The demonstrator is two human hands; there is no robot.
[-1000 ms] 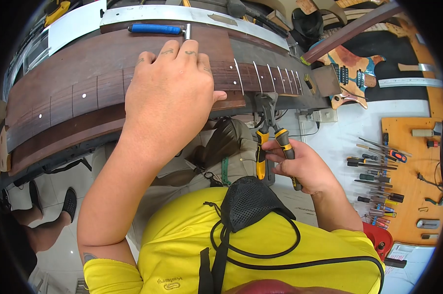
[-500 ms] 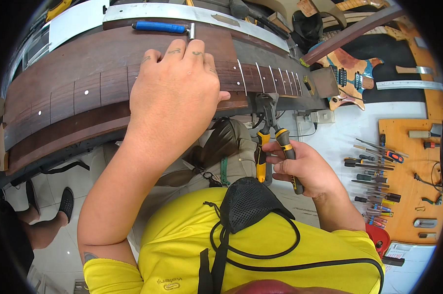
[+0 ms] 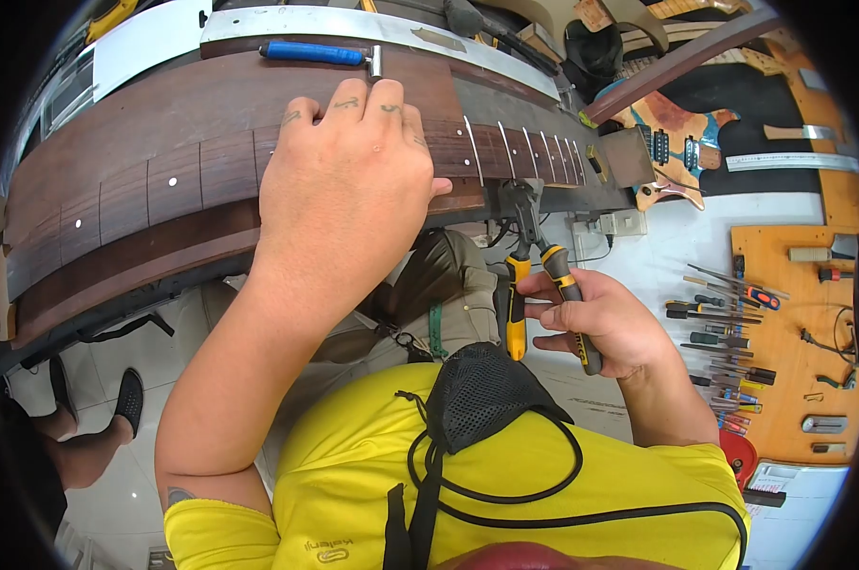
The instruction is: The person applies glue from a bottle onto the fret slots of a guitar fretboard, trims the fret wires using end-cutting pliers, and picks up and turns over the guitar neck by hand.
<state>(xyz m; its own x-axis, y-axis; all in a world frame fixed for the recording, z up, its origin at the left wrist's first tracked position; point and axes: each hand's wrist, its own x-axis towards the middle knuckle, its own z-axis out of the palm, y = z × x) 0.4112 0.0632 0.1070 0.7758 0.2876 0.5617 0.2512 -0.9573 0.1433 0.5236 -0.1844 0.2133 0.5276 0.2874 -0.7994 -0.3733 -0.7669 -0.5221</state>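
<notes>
A dark guitar neck [image 3: 178, 195] with a slotted fretboard and white dot inlays runs across the workbench. Its right part carries silver frets [image 3: 512, 157], while the left part shows bare slots. My left hand [image 3: 349, 185] lies over the middle of the neck, closed with its fingers curled over the board; the fingertips are hidden beneath it. In my right hand [image 3: 591, 318] is a pair of yellow-and-black end-cutting pliers [image 3: 517, 285], the handles slightly apart. The jaws point up and sit at the neck's near edge, by the frets. Whether they touch a fret I cannot tell.
A hammer with a blue handle [image 3: 315, 53] lies behind my left hand, beside a long metal straightedge [image 3: 391, 30]. A colourful guitar body [image 3: 671, 147] is at the right. Several files and screwdrivers [image 3: 724, 332] hang on a wooden board. Another person's feet [image 3: 128, 399] show at lower left.
The pliers and my right hand have shifted slightly right and down, with the handles a little closer together. My left hand has moved marginally right, still over the neck.
</notes>
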